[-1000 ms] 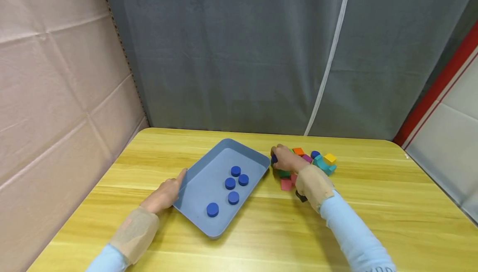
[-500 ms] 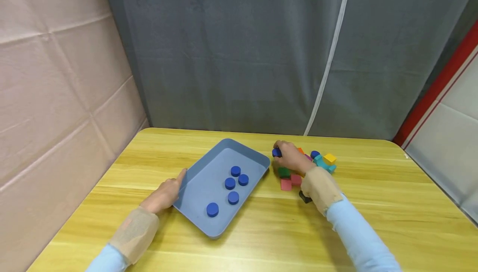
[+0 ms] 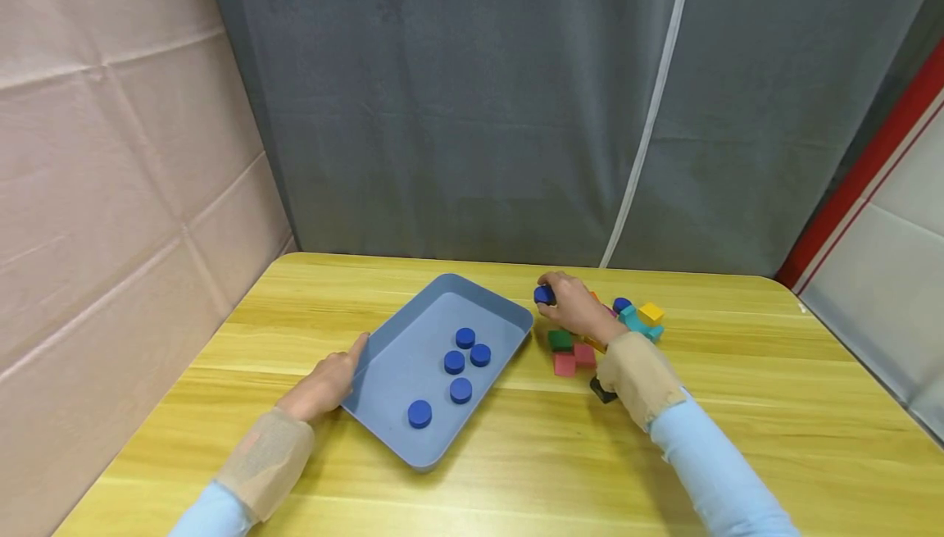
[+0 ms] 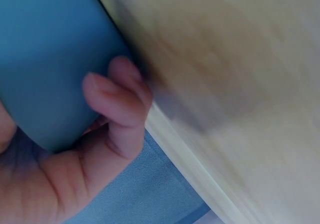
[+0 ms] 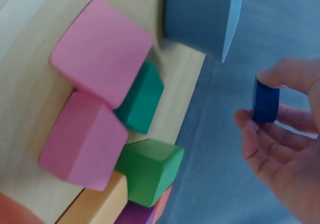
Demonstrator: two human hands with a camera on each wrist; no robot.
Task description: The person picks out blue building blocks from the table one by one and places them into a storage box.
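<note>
My left hand (image 3: 324, 381) grips the left side of a blue-grey tray (image 3: 401, 357). In the left wrist view, fingers (image 4: 122, 101) curl against the outside of the tray wall (image 4: 55, 49). Several blue round blocks (image 3: 460, 390) lie apart on the tray floor. Just past the tray's far right corner, my right hand (image 3: 578, 307) pinches another blue round block (image 3: 543, 295) between thumb and fingers. The right wrist view has this block (image 5: 265, 102) standing on edge in the grip, raised off the table.
Under and around the right forearm lie loose blocks: green (image 3: 560, 340), pink (image 3: 565, 365), teal (image 3: 640, 322), yellow (image 3: 651, 313), blue (image 3: 622, 305) and black (image 3: 602, 390). The wooden table (image 3: 760, 357) ends at a grey curtain (image 3: 457, 111) behind.
My right hand has lifted the blue round block and moved slightly away toward the back of the table, uncovering the green block. The left hand and tray stay put.
</note>
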